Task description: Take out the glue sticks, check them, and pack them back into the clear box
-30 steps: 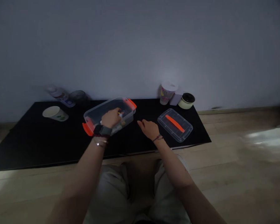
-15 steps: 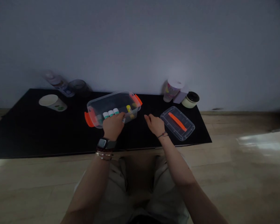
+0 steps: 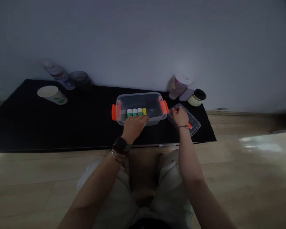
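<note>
Glue sticks [image 3: 136,112] stand in a row inside the clear box [image 3: 139,101], its lid off. My left hand [image 3: 133,128] curls over the near rim; my right hand [image 3: 180,116], fingers pressed together, rests on the lid [image 3: 193,122] just right of the box, any pinch unclear.

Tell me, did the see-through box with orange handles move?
Yes, the clear box slid right, away from the paper cup and toward the clear lid.
</note>
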Available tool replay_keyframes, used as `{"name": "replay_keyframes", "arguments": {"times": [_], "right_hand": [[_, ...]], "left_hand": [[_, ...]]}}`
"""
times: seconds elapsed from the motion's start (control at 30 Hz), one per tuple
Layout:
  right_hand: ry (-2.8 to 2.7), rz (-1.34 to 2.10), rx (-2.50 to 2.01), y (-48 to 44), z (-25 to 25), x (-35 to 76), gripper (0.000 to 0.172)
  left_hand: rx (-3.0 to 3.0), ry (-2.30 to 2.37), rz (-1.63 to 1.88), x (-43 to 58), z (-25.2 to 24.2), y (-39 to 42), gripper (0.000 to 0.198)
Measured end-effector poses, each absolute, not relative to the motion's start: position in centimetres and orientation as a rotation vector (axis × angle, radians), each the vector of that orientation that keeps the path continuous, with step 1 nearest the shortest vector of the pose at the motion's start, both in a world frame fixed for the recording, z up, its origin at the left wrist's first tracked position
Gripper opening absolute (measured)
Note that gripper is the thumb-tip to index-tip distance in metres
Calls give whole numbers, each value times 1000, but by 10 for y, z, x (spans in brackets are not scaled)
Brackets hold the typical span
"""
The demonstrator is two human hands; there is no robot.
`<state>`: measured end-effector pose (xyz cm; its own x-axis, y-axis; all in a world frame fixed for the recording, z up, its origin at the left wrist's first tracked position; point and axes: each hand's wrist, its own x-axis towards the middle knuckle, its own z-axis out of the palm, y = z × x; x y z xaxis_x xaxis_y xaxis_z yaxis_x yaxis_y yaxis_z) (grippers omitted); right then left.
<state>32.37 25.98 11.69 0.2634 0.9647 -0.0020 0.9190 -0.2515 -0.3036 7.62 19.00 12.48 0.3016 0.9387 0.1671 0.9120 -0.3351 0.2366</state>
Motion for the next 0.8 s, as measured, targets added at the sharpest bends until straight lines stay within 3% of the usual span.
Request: {"name": "replay_keyframes", "arguments": {"times": [0.37,0.57,0.8], "right_hand": [[-1758,361,-2633,268,83,389,50],[-1828,328,-2568,271,68,403,40],[-1709,172,-2477,259,88,414,46]], "left_hand": [[2656,1493,484,90,128,178,24],[2470,1506,879,67,137,174,39],[1888,1666,1389,34,115,182,44]]}}
